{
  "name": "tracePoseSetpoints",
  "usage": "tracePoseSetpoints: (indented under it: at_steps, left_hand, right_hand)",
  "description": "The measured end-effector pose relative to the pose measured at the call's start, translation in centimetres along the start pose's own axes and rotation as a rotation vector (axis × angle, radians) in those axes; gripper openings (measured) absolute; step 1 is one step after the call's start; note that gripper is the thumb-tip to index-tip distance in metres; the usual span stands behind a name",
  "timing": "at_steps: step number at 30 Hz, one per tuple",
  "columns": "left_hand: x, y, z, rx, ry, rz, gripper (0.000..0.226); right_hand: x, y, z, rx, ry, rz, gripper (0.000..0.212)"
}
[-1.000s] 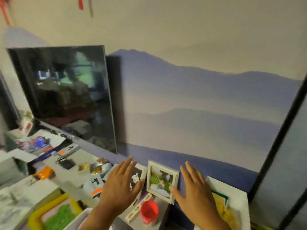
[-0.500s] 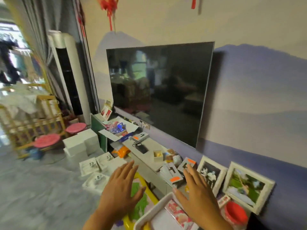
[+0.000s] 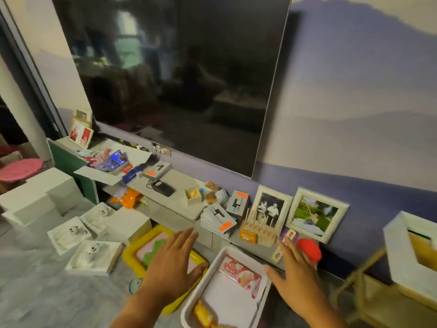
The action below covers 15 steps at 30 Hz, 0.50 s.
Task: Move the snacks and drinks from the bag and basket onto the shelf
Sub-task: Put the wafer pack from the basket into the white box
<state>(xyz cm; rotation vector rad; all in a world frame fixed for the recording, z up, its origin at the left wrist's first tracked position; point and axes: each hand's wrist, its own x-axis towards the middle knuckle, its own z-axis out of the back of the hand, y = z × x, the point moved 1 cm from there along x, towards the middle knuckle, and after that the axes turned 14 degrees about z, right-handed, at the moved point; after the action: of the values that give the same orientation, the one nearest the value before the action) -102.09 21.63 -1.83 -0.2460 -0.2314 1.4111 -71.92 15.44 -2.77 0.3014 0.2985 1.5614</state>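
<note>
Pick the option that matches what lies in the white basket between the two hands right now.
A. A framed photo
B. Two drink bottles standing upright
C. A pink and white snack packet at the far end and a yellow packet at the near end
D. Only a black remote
C: the white basket holds a pink and white snack packet at its far end and a yellow packet near the bottom edge.

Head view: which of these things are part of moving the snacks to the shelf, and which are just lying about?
Part of the job:
- white rectangular plastic basket
- pink-and-white snack packet in it
- yellow snack packet in it
- long grey shelf
- left hand, right hand, both empty

Lying about:
- two white-framed photos
- red cup
- yellow-rimmed tray
</note>
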Motion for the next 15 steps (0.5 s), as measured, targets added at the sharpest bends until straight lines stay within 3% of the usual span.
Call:
tracePoseSetpoints:
  at_steps: [8,15]
  left_hand:
    - [9.6,0.1,-4.9,0.059,0.136,-0.213,0.071]
    - [18.7,0.4,-20.3,0.029,0.269,-0.427,0.067]
  right_hand:
    - [3.4,-1.3,-4.6,0.028,0.057,-0.216,0.092]
    - [7.4,-6.4,-13.7,0.018,0.038,-0.386,0.089]
